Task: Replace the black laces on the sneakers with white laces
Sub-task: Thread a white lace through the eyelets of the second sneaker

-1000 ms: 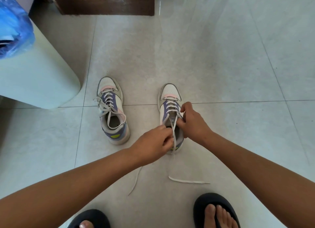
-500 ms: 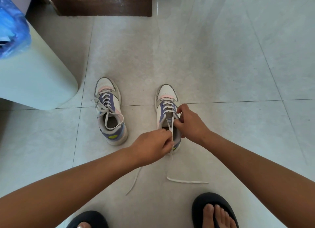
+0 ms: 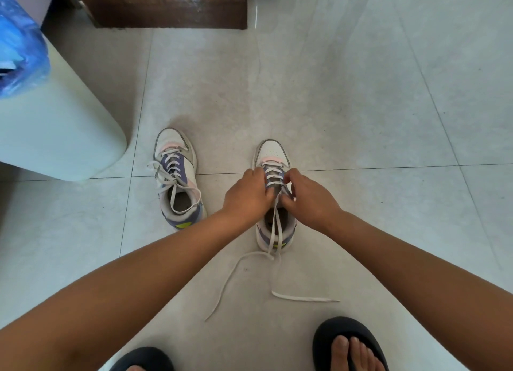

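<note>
Two white, purple and pink sneakers stand on the tiled floor, toes pointing away from me. The left sneaker (image 3: 177,176) has a white lace threaded through it, its ends lying loose over the opening. On the right sneaker (image 3: 273,154) both my hands work at the lacing. My left hand (image 3: 245,195) grips the shoe's left flank with curled fingers. My right hand (image 3: 308,198) pinches at the lacing on the right side. The white lace (image 3: 274,229) runs from between my hands back over the heel, and its two free ends trail on the floor toward me.
A pale green rounded cabinet (image 3: 55,137) with a blue plastic bag (image 3: 19,48) on it stands at the left. A brown wooden unit (image 3: 166,6) is at the top. My feet in black slippers (image 3: 349,343) are at the bottom edge.
Both hands have moved forward from the shoe's opening up onto the laced middle. My left hand has let go of the lace strands, which now hang slack over the heel.
</note>
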Available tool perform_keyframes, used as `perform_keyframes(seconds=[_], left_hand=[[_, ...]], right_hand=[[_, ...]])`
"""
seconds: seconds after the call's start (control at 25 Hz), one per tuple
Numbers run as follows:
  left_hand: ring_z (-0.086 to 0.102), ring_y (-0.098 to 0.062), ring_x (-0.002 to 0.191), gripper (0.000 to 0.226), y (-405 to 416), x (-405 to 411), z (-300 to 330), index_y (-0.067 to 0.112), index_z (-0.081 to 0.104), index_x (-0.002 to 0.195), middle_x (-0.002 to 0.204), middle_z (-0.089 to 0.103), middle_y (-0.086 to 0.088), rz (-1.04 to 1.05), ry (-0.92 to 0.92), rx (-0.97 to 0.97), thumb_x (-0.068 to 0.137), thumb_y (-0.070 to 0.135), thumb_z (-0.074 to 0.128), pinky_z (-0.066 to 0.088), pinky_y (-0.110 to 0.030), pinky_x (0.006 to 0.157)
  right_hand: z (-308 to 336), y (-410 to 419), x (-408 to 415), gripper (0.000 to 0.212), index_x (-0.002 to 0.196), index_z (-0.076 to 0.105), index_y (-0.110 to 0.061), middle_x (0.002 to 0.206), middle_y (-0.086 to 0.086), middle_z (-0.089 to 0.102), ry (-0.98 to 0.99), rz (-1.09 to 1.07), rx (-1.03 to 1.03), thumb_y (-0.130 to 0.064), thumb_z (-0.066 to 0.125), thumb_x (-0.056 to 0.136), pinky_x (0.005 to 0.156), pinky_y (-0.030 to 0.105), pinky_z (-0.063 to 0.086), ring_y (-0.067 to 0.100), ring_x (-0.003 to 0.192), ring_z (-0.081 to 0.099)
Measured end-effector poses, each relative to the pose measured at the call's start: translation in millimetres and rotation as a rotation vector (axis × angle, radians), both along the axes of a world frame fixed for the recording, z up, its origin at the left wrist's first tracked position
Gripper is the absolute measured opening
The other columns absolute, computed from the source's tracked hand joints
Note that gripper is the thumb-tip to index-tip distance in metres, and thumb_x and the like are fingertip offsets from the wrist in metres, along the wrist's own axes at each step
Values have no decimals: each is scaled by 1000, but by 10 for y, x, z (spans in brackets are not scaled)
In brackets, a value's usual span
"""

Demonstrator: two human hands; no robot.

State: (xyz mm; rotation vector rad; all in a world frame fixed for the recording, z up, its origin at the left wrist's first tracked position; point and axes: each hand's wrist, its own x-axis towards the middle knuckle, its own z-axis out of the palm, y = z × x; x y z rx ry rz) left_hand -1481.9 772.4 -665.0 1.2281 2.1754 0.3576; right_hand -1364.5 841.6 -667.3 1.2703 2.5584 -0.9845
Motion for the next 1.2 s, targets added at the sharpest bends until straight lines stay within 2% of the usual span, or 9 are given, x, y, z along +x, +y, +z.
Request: perform_keyframes(seconds=[0.08,0.28,0.52,0.68,0.8,0.88,0.96,1.04,1.2], left_hand=[[58,-27,94,29,107,15,-25,8,53,109,104,56,-9,38,-21,-5,89,29,52,42,-32,70],[54,-23,75,11,28,-39,-3,8,54,80,79,58,-8,166,-135,29,81,16,61,36,-29,60],[58,-23,81,11,-86,-76,-137,9,58,86,83,61,-5,154,-117,95,80,17,60,42,-33,68],[59,-26,88,16,96,14,-55,13,59,93,92,61,-6,32,80,-44,86,26,52,38,-28,65],[59,-29,85,22,210,43,-53,4,60,87,99,65,-16,10,23,-127,90,20,46,34,-28,62],[58,-32,88,24,162,-1,-63,0,60,89,99,64,-21,-60,-5,-125,93,16,42,33,-29,63],[58,-32,91,28,79,-31,-53,-1,58,97,101,63,-20,-113,-34,-97,99,18,38,35,-31,68],[55,-25,80,31,41,-24,-72,1,57,91,89,58,-14,-8,-220,-85,101,21,36,36,-31,70],[41,-11,64,29,51,-55,-144,16,54,73,69,46,0,523,-904,-123,98,25,43,35,-27,63]], right_hand=[[4,17,-59,19,106,43,-14,81,-2,49,-26,23,34,-26,48,92,59,30,33,20,71,47],[-85,33,96,19,85,42,-14,68,-4,47,93,-170,-82,-23,59,87,53,26,30,17,62,40],[-78,-26,207,16,90,40,-14,75,2,50,139,-114,-80,-21,55,89,61,32,35,20,64,43],[-36,-68,-35,20,108,44,-14,97,5,54,-145,-25,73,-24,44,91,66,31,36,26,86,54],[-4,-54,-159,7,88,43,-16,100,8,59,-180,-24,92,-20,40,93,65,30,33,25,82,50],[3,-8,-140,25,70,35,-20,88,8,56,-170,-32,51,-20,41,94,65,29,31,22,76,45],[-26,27,-97,28,68,37,-19,81,4,51,-137,-54,-11,-20,44,95,65,29,31,22,76,46],[-72,56,-67,20,76,47,-14,78,3,51,-47,-162,-171,-20,48,95,67,29,35,21,77,47],[-47,91,-14,22,76,49,-17,73,2,49,194,-626,-871,-20,49,97,63,26,38,16,67,43]])
